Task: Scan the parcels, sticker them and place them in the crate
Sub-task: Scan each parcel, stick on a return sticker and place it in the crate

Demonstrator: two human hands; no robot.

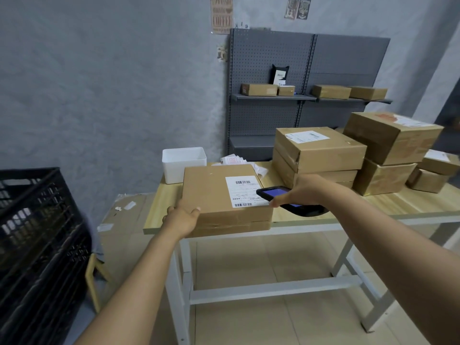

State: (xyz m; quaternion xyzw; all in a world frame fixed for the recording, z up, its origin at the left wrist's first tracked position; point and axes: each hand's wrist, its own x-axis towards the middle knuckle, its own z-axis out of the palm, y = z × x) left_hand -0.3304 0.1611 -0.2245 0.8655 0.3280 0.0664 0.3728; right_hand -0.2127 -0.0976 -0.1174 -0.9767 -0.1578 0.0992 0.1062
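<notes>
A flat brown parcel (211, 192) with a white barcode label (245, 192) lies at the near left of the wooden table (398, 205). My left hand (183, 217) grips its near left corner, thumb on top. My right hand (302, 191) holds a black handheld scanner (281, 195) with a lit blue screen, its head over the label's right edge. A black slatted crate (37, 245) stands on the left, near the floor.
Several taped parcels (321, 150) are stacked on the table's right half. A white tub (183, 163) and loose stickers (232, 160) sit behind the flat parcel. A grey pegboard shelf (308, 97) with small boxes stands at the wall. Flattened cardboard (122, 215) lies on the floor.
</notes>
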